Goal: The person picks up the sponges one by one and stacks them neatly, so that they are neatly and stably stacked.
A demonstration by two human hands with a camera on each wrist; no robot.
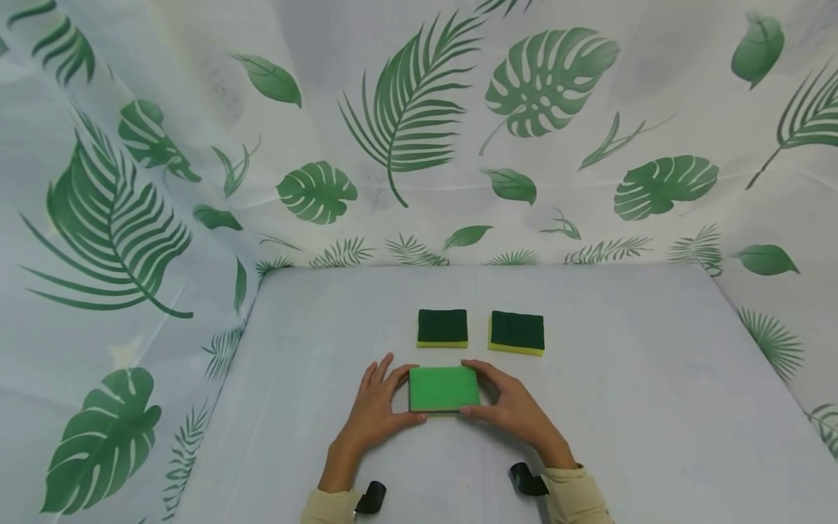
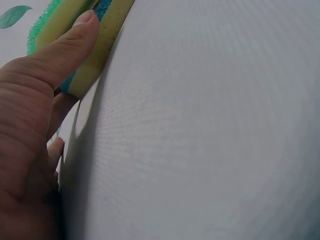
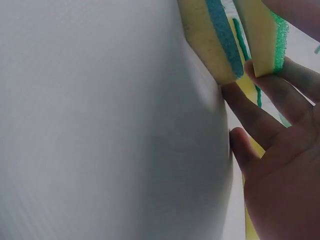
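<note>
A bright green-topped sponge lies level between both hands at the near middle of the table. My left hand holds its left end, thumb at the near corner and a finger at the far one. On the opposite end, my right hand grips it the same way. Beneath it a second sponge with a blue scouring layer rests on the table. The right wrist view shows a narrow gap between the two sponges. In the left wrist view the thumb overlaps the sponges' edges.
Beyond the hands, two sponges with dark green tops and yellow undersides lie side by side, a left one and a right one. The white table meets leaf-printed curtains at the back and sides.
</note>
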